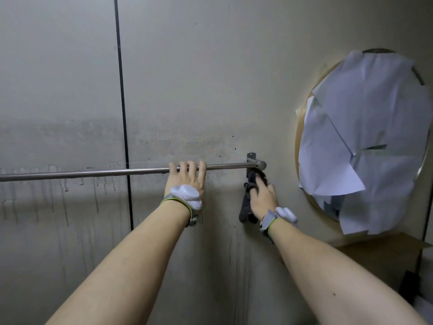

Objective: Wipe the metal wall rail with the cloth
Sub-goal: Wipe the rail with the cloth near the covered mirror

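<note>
The left grip [187, 178] clasps the rail [93, 171], likely for steadiness; the right grip [263, 198] clutches the cloth [244, 209] against the bracket [251, 158] just above it.

I logged the rail [93, 171] as brushed silver across mid-frame. The cloth [248, 198], right of centre, read dark charcoal grey. The wall [210, 78] was pale grey-beige, split by a thin black seam [121, 90] at left. A darker smudged band [70, 130] crossed it mid-frame, with dark drip streaks [64, 200] at lower left. At right, the paper sheets [365, 127] looked bluish white over a brass-toned round frame [301, 116]. The wrist trackers [185, 193] were white, their straps [174, 201] grey edged in lime green. The cardboard [386, 256] at lower right was brown.
</note>
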Available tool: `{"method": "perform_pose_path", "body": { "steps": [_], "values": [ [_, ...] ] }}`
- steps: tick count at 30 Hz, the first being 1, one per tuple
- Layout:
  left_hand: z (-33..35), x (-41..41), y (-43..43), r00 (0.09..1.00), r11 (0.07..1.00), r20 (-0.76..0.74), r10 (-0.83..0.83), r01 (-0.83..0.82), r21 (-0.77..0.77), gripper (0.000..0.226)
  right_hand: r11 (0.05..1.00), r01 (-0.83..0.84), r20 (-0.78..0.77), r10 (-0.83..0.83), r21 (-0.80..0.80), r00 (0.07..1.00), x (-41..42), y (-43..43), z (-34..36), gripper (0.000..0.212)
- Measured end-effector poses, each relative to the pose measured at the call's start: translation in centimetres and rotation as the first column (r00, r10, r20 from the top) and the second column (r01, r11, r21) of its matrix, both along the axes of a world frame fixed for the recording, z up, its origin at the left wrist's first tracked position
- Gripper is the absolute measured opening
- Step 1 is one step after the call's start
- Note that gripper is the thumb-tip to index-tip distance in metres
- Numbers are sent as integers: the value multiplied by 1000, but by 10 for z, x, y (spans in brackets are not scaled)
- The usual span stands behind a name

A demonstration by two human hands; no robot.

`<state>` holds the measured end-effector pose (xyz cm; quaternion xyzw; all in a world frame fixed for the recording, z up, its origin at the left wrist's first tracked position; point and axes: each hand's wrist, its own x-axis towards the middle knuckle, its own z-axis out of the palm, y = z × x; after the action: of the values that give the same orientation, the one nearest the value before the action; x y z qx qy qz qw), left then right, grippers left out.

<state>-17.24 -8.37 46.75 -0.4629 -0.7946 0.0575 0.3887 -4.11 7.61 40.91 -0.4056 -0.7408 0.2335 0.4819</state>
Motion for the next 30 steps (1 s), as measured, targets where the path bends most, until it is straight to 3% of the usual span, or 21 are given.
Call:
{"method": "perform_pose_path", "body": {
  "steps": [4,5,9,12,13,15,17,19,22,25,27,28,30],
  "values": [
    [2,-4,-2,1000,1000,18,-20,20,8,77,992,27,-349,-70,-125,935,3,19,34,52],
    [1,-2,-1,999,1000,26,-26,26,9,77,987,33,-376,-90,-155,922,-2,20,37,51],
    [-3,-1,3,1000,1000,24,-9,9,5,79,976,114,-261,-161,-185,952,-47,-12,18,53],
    [-3,-2,1,1000,1000,20,-15,15,9,81,990,139,80,-139,3,987,-57,-33,-8,63],
    [-2,-2,0,1000,1000,21,-21,21,6,81,993,105,131,-111,54,985,-53,-31,-11,64],
    [-2,-2,-1,999,1000,19,-28,28,8,80,995,86,21,-87,42,996,-41,-20,-8,61],
    [-1,-3,-1,999,999,24,-28,28,15,80,980,151,-258,-181,-129,949,-29,-6,6,59],
    [1,-3,-1,999,1000,37,-28,28,7,81,943,116,-378,-236,-313,895,-29,3,19,59],
    [-2,-2,1,999,999,42,-32,31,15,84,936,156,-309,-257,-317,916,-47,-10,22,60],
    [-3,-3,2,998,999,41,-38,38,17,85,972,226,-96,-231,-60,968,-68,-38,5,56],
    [-3,-1,1,998,999,48,-34,34,8,84,992,116,-7,-116,46,993,-69,-45,-9,56],
    [-2,0,0,998,1000,55,-27,27,7,83,998,49,-27,-48,36,998,-64,-45,-12,56],
    [2,1,-3,997,999,67,-32,32,2,82,998,15,-228,-28,-57,973,-50,-37,-8,54]
  ]
}}
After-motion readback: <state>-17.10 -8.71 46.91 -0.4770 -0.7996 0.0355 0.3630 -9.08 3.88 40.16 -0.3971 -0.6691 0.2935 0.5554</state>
